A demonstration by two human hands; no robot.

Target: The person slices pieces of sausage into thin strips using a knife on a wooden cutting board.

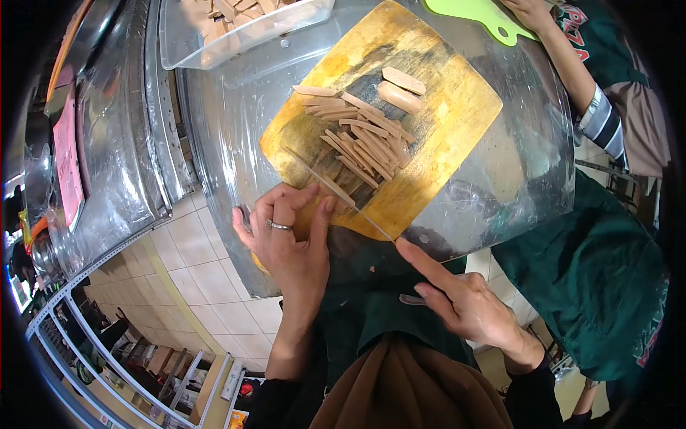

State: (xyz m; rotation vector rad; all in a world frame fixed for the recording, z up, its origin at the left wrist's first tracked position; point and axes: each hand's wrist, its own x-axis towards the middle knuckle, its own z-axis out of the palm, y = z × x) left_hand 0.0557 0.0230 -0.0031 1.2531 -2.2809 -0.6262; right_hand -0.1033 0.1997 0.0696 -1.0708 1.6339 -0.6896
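Note:
A knife (368, 219) lies diagonally across the near end of a worn yellow cutting board (457, 107), its blade edge-on to me. My right hand (468, 304) is closed on its handle, index finger stretched along the top. My left hand (289, 225), with a ring on one finger, pinches a piece of sausage against the near side of the blade; the fingers mostly hide that piece. Just beyond the blade is a cut sausage strip (337, 191). Further up lies a pile of thin sausage strips (368, 146), with two thicker sausage pieces (401, 89) behind it.
A clear plastic tub (246, 39) of sausage pieces stands at the back left. On the right, a co-worker's hand (529, 13) rests by a green cutting board (479, 13). The metal table (229, 129) is film-covered; a metal rack (93, 343) stands lower left.

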